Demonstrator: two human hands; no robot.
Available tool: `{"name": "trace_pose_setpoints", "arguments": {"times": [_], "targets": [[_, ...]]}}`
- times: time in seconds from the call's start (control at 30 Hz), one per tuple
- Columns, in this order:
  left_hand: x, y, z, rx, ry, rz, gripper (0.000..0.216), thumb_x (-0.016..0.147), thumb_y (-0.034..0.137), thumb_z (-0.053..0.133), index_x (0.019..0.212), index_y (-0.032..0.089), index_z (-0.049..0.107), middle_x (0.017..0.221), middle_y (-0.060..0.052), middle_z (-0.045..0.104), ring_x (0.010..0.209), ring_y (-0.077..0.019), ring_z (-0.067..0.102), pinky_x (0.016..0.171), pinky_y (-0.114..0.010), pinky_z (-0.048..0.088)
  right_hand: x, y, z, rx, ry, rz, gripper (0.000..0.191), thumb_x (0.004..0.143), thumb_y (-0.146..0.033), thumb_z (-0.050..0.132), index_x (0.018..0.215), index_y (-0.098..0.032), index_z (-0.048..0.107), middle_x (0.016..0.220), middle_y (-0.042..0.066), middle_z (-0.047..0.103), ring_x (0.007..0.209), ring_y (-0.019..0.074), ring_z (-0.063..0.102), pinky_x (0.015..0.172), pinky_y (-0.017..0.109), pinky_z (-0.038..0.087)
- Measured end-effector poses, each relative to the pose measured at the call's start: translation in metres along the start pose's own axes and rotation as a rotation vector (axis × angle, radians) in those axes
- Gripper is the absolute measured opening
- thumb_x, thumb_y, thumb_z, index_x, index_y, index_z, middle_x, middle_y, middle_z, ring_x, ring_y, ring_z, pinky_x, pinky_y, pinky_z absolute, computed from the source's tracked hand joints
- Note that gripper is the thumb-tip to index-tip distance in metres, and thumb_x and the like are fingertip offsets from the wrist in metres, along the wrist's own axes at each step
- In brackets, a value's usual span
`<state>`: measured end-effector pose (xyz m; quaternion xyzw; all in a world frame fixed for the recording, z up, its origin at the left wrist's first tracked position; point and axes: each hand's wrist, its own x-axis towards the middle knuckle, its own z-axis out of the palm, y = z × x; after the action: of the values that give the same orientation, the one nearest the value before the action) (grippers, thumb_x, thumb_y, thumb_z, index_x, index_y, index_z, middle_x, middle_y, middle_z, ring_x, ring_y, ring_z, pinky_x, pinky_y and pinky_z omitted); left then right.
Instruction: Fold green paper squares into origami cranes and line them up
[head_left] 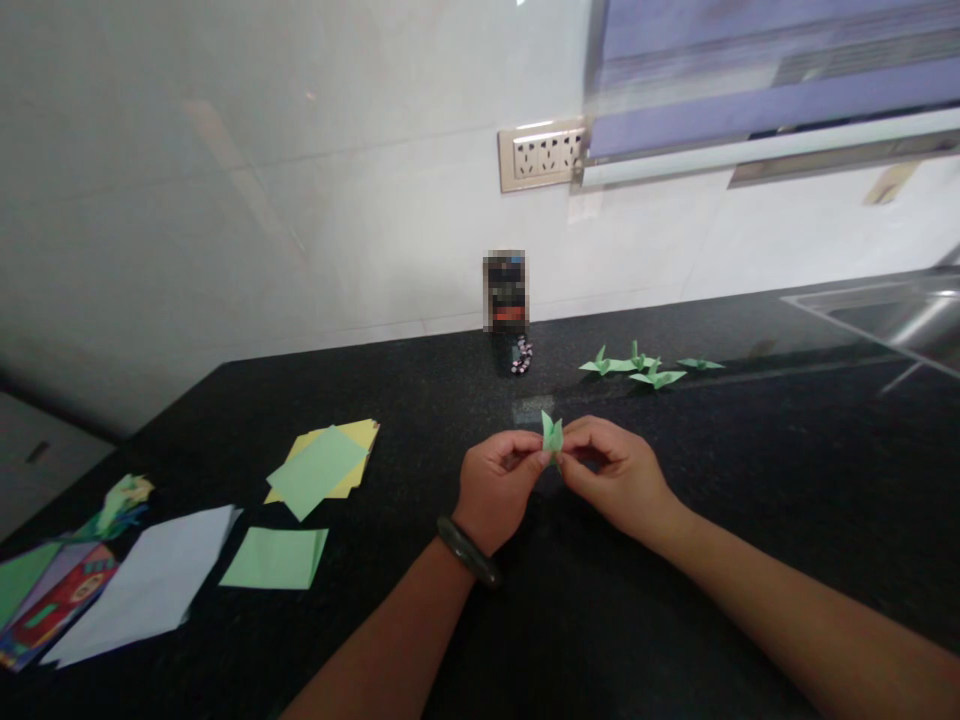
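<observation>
Four green paper cranes point(655, 379) just beyond the right hand point(624, 468).

Left hand point(496, 490) and right hand point(622, 472) in pinch

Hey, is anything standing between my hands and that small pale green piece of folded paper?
Nothing visible stands in between: the bare left hand and bare right hand already pinch the small pale green folded paper from opposite sides.
</observation>
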<state>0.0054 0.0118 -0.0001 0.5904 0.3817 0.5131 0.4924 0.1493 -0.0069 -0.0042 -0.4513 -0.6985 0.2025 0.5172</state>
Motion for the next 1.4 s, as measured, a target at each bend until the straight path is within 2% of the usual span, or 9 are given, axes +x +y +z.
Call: {"name": "trace_pose_setpoints", "arguments": {"times": [0.17,0.3,0.47,0.7,0.83,1.03,1.13,1.27,1.4], "targets": [[0.002,-0.005,-0.007,0.032,-0.085,0.076,0.003,0.068,0.018,0.065,0.067,0.015,0.064,0.087,-0.006,0.068,0.076,-0.0156,0.063,0.070,-0.028,0.049,0.001,0.003,0.000,0.146,-0.037,0.073,0.003,0.070,-0.015,0.058,0.070,-0.017,0.058,0.071,0.003,0.058,0.066,0.0142,0.056,0.060,0.026,0.045],[0.005,-0.005,-0.012,0.193,-0.127,0.221,0.004,0.069,0.018,0.064,0.068,0.015,0.065,0.085,-0.007,0.067,0.081,-0.0170,0.062,0.075,-0.031,0.048,0.003,0.004,-0.001,0.281,-0.076,0.163,0.004,0.068,-0.015,0.060,0.068,-0.017,0.057,0.067,0.001,0.057,0.064,0.0137,0.055,0.058,0.026,0.044],[0.005,-0.001,-0.013,0.339,-0.103,0.376,0.003,0.070,0.017,0.064,0.068,0.016,0.066,0.079,-0.006,0.067,0.078,-0.0156,0.061,0.075,-0.030,0.048,0.006,0.007,-0.001,0.391,-0.103,0.211,0.005,0.067,-0.017,0.062,0.065,-0.018,0.058,0.066,0.000,0.057,0.066,0.0139,0.055,0.060,0.026,0.043],[0.003,0.002,-0.011,0.396,-0.057,0.430,0.005,0.072,0.016,0.062,0.069,0.017,0.066,0.075,-0.004,0.066,0.072,-0.0131,0.060,0.068,-0.026,0.048,0.008,0.008,-0.003,0.420,-0.106,0.217,0.006,0.067,-0.018,0.063,0.061,-0.017,0.061,0.069,0.002,0.059,0.064,0.0128,0.054,0.059,0.026,0.042],[0.000,0.002,-0.008,0.329,-0.043,0.282,0.008,0.071,0.020,0.063,0.078,0.018,0.066,0.079,-0.004,0.068,0.074,-0.0141,0.062,0.071,-0.027,0.049,0.009,0.007,-0.004,0.428,-0.095,0.222,0.007,0.067,-0.017,0.063,0.060,-0.017,0.061,0.067,0.001,0.059,0.063,0.0116,0.053,0.059,0.025,0.041],[0.003,-0.001,-0.005,-0.109,0.005,-0.103,0.015,0.072,0.027,0.062,0.080,0.015,0.060,0.072,-0.003,0.067,0.066,-0.0122,0.062,0.064,-0.025,0.050,0.009,0.006,-0.004,0.434,-0.077,0.239,0.008,0.067,-0.014,0.062,0.059,-0.016,0.060,0.066,0.000,0.059,0.062,0.0109,0.053,0.061,0.024,0.042],[0.006,-0.002,-0.007,-0.259,-0.052,-0.230,0.018,0.070,0.025,0.063,0.083,0.013,0.062,0.070,-0.002,0.066,0.064,-0.0103,0.060,0.063,-0.023,0.049,0.009,0.005,-0.003,0.460,-0.100,0.245,0.007,0.066,-0.014,0.063,0.060,-0.016,0.061,0.067,0.001,0.059,0.063,0.0115,0.054,0.061,0.025,0.042],[0.007,-0.003,-0.010,-0.345,-0.181,-0.313,0.020,0.067,0.025,0.067,0.081,0.011,0.063,0.072,-0.004,0.064,0.064,-0.0097,0.059,0.062,-0.023,0.048,0.008,0.003,-0.003,0.483,-0.131,0.279,0.006,0.065,-0.016,0.063,0.060,-0.016,0.061,0.067,0.001,0.060,0.062,0.0120,0.054,0.059,0.025,0.043],[0.006,-0.003,-0.011,-0.341,-0.215,-0.332,0.021,0.065,0.026,0.069,0.078,0.011,0.061,0.072,-0.002,0.062,0.063,-0.0087,0.057,0.060,-0.022,0.048,0.008,0.002,-0.004,0.485,-0.115,0.320,0.008,0.064,-0.018,0.064,0.059,-0.016,0.059,0.065,0.001,0.060,0.060,0.0118,0.053,0.058,0.025,0.042]]}}
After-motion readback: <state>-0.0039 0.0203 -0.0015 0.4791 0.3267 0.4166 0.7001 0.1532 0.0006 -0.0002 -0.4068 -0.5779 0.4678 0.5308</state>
